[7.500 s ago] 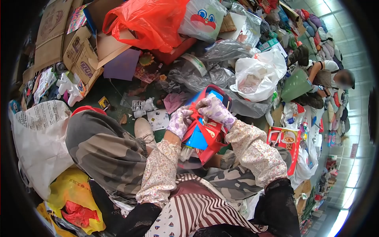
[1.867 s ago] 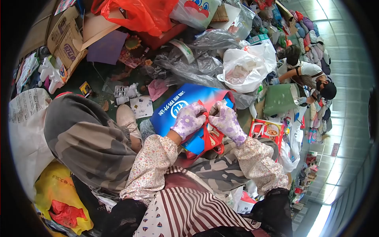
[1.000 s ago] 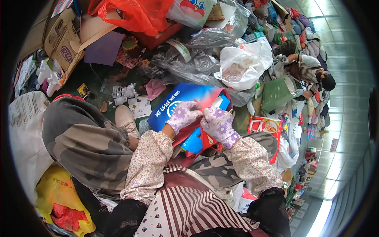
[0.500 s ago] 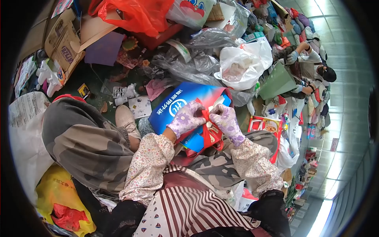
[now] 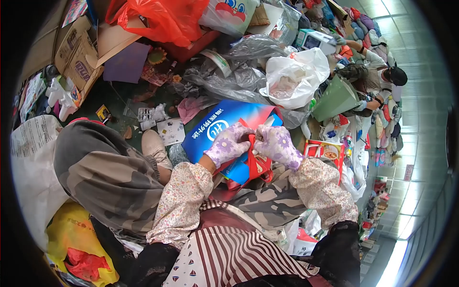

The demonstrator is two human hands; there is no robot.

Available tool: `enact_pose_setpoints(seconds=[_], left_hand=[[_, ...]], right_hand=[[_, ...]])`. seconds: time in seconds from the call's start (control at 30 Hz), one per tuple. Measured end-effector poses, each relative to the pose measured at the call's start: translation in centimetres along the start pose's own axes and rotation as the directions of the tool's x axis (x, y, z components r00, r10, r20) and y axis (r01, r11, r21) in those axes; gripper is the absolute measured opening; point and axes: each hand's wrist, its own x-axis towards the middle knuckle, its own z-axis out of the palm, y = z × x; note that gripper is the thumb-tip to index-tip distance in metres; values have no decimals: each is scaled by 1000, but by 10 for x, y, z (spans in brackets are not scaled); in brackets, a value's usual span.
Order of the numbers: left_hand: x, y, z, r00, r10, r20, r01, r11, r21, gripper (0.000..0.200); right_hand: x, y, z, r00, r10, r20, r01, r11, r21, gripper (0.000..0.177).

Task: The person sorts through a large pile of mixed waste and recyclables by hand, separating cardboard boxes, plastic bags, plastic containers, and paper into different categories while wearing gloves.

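Note:
Both hands wear white gloves with purple flowers and meet over the lap. My left hand (image 5: pixel 229 143) is closed on a red strap (image 5: pixel 252 160). Pressed close beside it, my right hand (image 5: pixel 278 145) pinches the upper part of the same strap. Below the fingers, the strap runs down to a red bundle with blue pieces (image 5: pixel 237 171). Just behind my hands lies a blue and red bag (image 5: pixel 205 129) with white lettering. The fingertips are partly hidden against each other.
Grey plastic (image 5: pixel 239 71), a white plastic bag (image 5: pixel 299 76) and a red bag (image 5: pixel 167 21) lie ahead. Opened cardboard (image 5: pixel 79 62) is at the left, a yellow bag (image 5: pixel 79 237) at lower left. At right, a co-worker (image 5: pixel 375 79) is beside a green bin (image 5: pixel 334 98).
My right hand has turned and closed in against my left hand at the red strap. The co-worker's arm now reaches out to a box farther back.

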Motion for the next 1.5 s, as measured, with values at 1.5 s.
enact_pose_setpoints(seconds=[1.5], left_hand=[[1, -8, 14, 908, 419, -27, -324, 741, 588, 15]], right_hand=[[-66, 11, 16, 984, 129, 122, -168, 900, 401, 20]])
